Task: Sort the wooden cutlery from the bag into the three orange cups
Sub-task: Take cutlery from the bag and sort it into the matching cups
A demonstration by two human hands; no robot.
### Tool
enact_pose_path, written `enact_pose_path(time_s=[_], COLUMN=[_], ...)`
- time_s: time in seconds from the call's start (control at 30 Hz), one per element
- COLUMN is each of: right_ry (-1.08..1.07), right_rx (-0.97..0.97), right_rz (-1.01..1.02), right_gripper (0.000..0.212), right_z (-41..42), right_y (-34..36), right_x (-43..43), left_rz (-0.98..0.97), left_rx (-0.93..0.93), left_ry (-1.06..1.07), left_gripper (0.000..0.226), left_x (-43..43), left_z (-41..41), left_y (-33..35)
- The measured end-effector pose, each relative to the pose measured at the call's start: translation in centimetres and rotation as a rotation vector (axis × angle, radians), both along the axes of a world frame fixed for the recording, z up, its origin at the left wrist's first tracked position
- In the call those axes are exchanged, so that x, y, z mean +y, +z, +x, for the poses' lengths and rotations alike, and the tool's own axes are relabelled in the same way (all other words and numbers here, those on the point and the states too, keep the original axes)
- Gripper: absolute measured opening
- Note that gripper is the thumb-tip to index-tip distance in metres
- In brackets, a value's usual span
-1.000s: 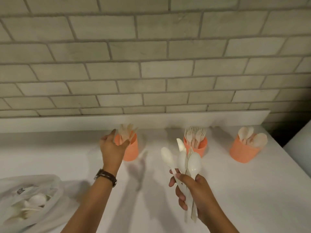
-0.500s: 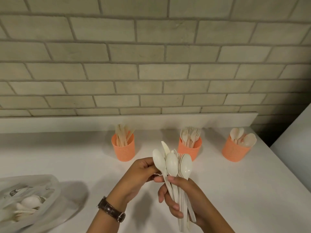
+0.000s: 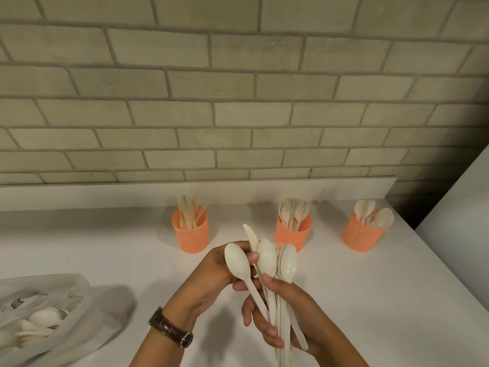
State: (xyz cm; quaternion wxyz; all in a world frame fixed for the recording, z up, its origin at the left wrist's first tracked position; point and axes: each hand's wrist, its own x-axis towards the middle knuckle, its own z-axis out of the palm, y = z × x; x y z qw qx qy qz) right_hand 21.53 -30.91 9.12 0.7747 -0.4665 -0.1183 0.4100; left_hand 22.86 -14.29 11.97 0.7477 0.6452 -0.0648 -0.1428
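Snugly, right fingers (image 3: 267, 332) grip cutlery (image 3: 288, 263), left fingers (image 3: 252, 257) pinch.

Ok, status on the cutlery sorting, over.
Right hand grips mixed bundle of pale wooden cutlery. Left hand pinches at its top. Three orange perforated cups part-filled, nothing blocking them. More in clear plastic bag.

Fanned bundle of pale wooden cutlery (image 3: 266, 258), gripped by right hand (image 3: 301, 311), pinched by left hand (image 3: 214, 271). Behind, on white countertop (image 3: 370, 287): orange perforated knife cup (image 3: 190, 234), fork cup (image 3: 292, 235), spoon cup (image 3: 361, 237). Clear plastic bag (image 3: 53, 300), left.
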Motion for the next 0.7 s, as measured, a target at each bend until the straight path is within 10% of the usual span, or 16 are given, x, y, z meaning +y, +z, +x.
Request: enact_pose_path(time_s=[0.7], right_ry=[-0.304], right_rx=[-0.021], right_rz=[-0.227], right_gripper=[0.033], right_z=[0.5], right_y=[-0.9], right_x=[0.7], left_rz=[-0.024], left_rx=[-0.17], left_ry=[0.739], left_gripper=[0.027], left_x=[6.4], left_z=[6.0], left_y=[2.3])
